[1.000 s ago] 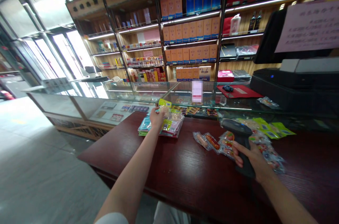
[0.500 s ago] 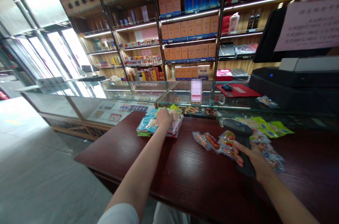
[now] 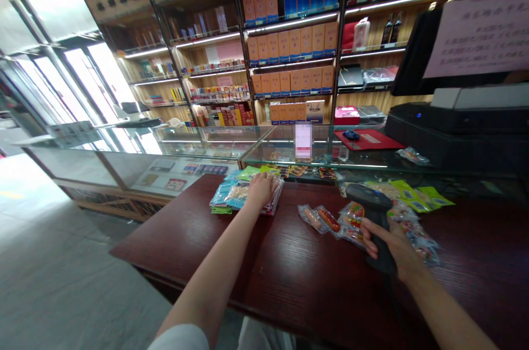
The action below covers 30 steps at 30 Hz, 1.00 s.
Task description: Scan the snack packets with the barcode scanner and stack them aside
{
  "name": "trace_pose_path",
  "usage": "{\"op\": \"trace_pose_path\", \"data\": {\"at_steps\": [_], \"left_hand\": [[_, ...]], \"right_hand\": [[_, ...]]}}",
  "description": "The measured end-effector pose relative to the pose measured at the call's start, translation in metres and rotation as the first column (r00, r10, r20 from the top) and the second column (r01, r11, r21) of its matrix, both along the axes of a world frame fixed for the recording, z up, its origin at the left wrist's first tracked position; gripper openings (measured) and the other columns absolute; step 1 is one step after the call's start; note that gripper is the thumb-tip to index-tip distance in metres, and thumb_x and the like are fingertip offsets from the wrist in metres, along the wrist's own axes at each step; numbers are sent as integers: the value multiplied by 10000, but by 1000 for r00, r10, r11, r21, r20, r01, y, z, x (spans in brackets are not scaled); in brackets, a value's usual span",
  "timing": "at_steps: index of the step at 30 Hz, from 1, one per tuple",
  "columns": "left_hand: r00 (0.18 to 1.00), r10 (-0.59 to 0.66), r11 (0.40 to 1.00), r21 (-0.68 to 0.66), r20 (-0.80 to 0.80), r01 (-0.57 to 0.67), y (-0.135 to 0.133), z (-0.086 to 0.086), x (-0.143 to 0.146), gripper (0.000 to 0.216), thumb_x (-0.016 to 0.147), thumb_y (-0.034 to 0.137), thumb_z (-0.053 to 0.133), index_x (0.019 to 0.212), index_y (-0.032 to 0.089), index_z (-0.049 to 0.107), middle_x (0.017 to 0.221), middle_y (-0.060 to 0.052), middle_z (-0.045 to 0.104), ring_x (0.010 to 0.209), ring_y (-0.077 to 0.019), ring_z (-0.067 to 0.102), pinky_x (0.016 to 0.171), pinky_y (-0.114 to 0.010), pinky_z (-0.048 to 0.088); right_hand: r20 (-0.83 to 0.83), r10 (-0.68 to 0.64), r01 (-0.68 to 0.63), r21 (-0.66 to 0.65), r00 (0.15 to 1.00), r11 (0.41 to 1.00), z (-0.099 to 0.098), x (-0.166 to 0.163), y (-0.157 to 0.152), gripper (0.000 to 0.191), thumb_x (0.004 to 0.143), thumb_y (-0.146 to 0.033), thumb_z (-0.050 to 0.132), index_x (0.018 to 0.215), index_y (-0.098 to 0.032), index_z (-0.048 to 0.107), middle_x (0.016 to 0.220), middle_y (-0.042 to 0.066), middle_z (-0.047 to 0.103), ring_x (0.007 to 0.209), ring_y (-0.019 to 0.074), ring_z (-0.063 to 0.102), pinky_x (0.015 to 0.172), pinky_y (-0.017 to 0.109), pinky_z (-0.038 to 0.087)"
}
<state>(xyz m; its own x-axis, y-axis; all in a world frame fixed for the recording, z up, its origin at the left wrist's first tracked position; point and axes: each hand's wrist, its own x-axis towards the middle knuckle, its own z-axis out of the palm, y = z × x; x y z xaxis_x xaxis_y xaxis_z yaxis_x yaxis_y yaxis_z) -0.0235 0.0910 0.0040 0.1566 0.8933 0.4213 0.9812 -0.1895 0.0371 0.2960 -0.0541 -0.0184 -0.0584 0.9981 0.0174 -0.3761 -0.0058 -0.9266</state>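
Note:
My left hand [image 3: 261,191] lies on a stack of snack packets [image 3: 231,194] in blue, green and clear wrappers, its fingers stretched over the right side of the pile. In my right hand [image 3: 392,245] is a dark barcode scanner [image 3: 372,201], gripped by its handle with the head pointing left. Beneath and around the scanner are vacuum-packed snacks, partly hidden by it. Just left of these, a pale sausage pack [image 3: 311,219] and a red sausage pack [image 3: 329,219] rest on the brown table [image 3: 285,273].
Green snack packets [image 3: 413,195] lie behind the scanner at the right. A glass display counter [image 3: 256,146] borders the table's far side. At the right stand a dark register [image 3: 446,135] and a monitor with a pink notice [image 3: 475,41]. Shelves of boxed goods [image 3: 293,44] line the back wall.
My left hand has shifted slightly right across the stack, and its fingers have loosened and spread. The right hand still holds the scanner in about the same place.

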Motion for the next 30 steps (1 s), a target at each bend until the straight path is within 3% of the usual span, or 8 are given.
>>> {"op": "trace_pose_path", "data": {"at_steps": [5,10,16,24,30], "left_hand": [[999,43,999,16,2,-43,-1,1,4,305,893,416,511,1083,204,620,1155,-138,589,1157,-290,478,1004,-427,348],[998,44,998,49,51,-46,-5,2,7,337,893,394,519,1162,200,581,1287,-152,540,1245,-291,432,1068,-439,293],[996,-27,993,114,79,18,-15,4,20,353,897,345,512,1218,202,551,1322,-151,521,1285,-295,415,1086,-445,287],[966,-223,964,177,134,198,-27,-2,67,420,858,316,577,1259,201,524,1306,-155,535,1321,-315,387,1105,-454,282],[947,-315,940,159,58,302,-35,-5,114,434,873,319,560,1280,183,498,1305,-135,540,1295,-282,423,1084,-425,329]], "right_hand": [[1,-7,7,-9,1000,1000,1,1,-1,337,712,-396,808,909,-195,622,551,-59,554,365,67,437,325,172,359],[4,-1,1,4,1000,1000,3,0,-2,312,722,-392,802,887,-197,621,552,-59,549,370,62,435,329,169,371],[1,5,-5,21,1000,1000,3,0,-2,277,746,-377,785,843,-187,608,552,-57,549,365,55,440,328,162,370],[-8,-71,71,48,997,996,12,-6,-3,386,655,-416,830,865,-190,597,537,-73,552,350,60,437,307,163,366],[53,-139,136,63,989,989,14,5,-28,424,674,-438,810,947,-197,592,528,-82,548,321,57,427,297,167,371]]}}
